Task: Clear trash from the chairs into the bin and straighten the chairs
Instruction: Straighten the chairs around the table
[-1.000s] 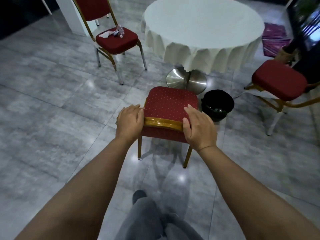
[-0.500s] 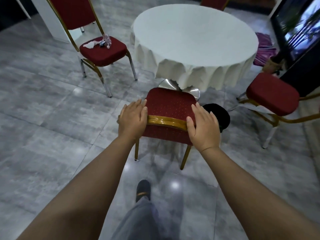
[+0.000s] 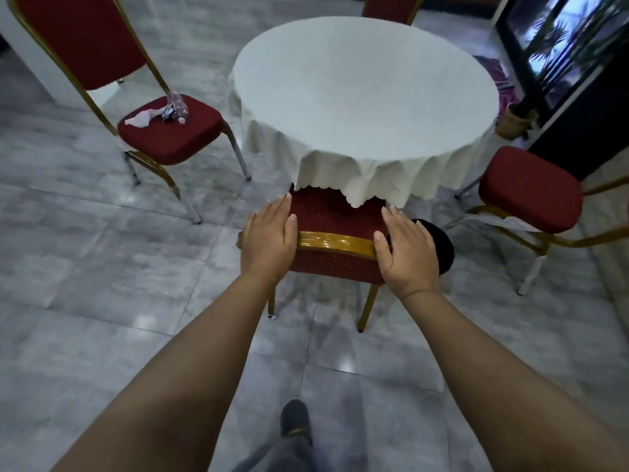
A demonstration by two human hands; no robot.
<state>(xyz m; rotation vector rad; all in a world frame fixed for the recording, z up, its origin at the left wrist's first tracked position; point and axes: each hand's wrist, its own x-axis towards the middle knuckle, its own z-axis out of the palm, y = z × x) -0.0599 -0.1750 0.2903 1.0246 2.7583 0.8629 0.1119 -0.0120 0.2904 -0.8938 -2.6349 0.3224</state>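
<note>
Red chair backrest, 2 flat hands pressing

Dimly lit, bluish cast. Daylight from the window at upper right; small glare spots on the glossy floor. Soft focus throughout, slight motion blur, wide-angle bending toward the edges.

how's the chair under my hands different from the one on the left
The near chair has a bare seat tucked under the tablecloth; the left chair carries trash and stands clear of the table. Both hands rest on the near one only. Both are red with gold frames.
</note>
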